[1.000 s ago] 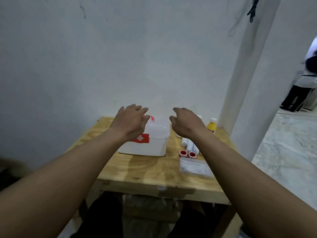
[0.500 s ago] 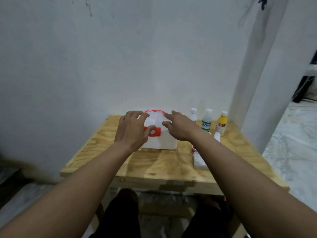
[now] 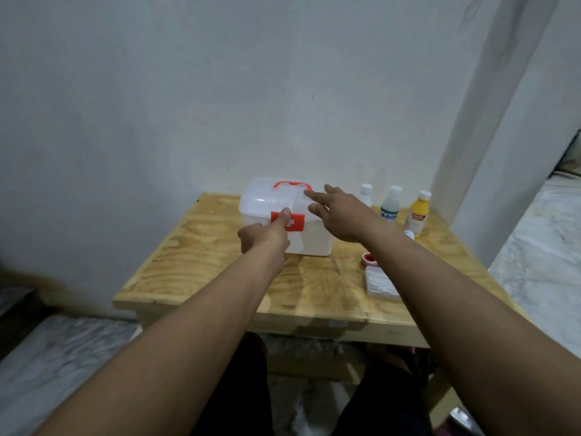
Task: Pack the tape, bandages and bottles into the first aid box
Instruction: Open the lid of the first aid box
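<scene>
A white first aid box (image 3: 314,240) with a red handle and a red clasp (image 3: 294,222) stands shut near the back of the wooden table (image 3: 201,262). My left hand (image 3: 267,237) is in front of it, its thumb pressed on the clasp. Over the lid's right side hovers my right hand (image 3: 341,215), fingers spread, fingertips touching the lid. To the right stand three bottles: a small white one (image 3: 366,194), a white one with a green label (image 3: 390,204) and a yellow one (image 3: 418,214). A red tape roll (image 3: 368,259) and a white bandage pack (image 3: 381,284) lie beside my right forearm.
The table stands against a white wall, with a white pillar (image 3: 490,127) to its right. A small white cap (image 3: 409,235) lies by the yellow bottle. Marble floor (image 3: 540,247) shows on the right. My dark-clothed legs are under the table's front edge.
My left hand has dropped from the lid to the front of the box, thumb now on the red clasp. My right hand slid toward the lid's right side. The camera moved closer.
</scene>
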Available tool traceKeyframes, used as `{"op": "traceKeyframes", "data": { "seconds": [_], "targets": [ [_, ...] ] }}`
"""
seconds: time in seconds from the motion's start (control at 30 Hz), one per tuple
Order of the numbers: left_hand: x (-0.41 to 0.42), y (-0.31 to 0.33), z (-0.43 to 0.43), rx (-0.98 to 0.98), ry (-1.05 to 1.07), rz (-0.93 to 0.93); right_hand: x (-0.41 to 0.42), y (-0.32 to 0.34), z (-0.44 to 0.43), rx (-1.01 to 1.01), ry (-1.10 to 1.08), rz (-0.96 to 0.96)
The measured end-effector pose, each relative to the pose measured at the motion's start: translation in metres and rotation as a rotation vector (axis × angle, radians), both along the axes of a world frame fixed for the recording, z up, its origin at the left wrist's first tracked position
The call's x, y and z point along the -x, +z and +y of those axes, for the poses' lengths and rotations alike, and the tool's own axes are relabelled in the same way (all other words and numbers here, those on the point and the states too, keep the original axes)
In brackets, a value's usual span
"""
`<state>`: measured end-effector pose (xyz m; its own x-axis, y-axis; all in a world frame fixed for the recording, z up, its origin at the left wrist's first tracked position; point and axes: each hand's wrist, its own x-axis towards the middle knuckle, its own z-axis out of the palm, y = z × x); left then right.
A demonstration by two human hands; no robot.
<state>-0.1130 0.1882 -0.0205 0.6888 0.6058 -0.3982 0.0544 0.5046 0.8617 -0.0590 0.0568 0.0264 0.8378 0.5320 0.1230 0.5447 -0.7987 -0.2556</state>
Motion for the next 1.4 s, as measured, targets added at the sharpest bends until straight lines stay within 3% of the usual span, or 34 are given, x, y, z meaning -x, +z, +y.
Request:
{"op": "traceKeyframes", "data": {
  "seconds": [0.2,0.33,0.57,0.77,0.93,1.07,1.2,1.4],
  "targets": [
    [0.006,0.003,-0.012,0.209,0.036,-0.111,-0.004,-0.003,0.000,-0.005,0.007,0.011],
    [0.007,0.006,-0.015,0.181,0.058,-0.106,-0.006,-0.001,-0.002,-0.002,0.009,0.026],
    [0.011,0.020,-0.002,-0.143,-0.038,-0.006,-0.009,-0.003,-0.006,-0.084,0.014,0.041],
    [0.014,0.046,0.008,-0.281,-0.142,0.009,-0.017,-0.009,-0.016,-0.139,0.005,0.088],
    [0.011,0.051,0.015,-0.425,-0.194,0.037,-0.019,-0.008,-0.014,-0.181,-0.017,-0.016],
    [0.012,0.045,0.025,-0.767,-0.186,0.112,-0.019,-0.011,-0.012,-0.210,-0.034,-0.037],
    [0.016,0.035,0.044,-1.174,0.094,0.085,-0.016,-0.011,-0.011,-0.234,-0.041,-0.046],
    [0.002,0.015,0.075,-0.898,-0.255,-0.082,-0.017,-0.002,-0.008,-0.345,-0.076,-0.027]
  ]
}}
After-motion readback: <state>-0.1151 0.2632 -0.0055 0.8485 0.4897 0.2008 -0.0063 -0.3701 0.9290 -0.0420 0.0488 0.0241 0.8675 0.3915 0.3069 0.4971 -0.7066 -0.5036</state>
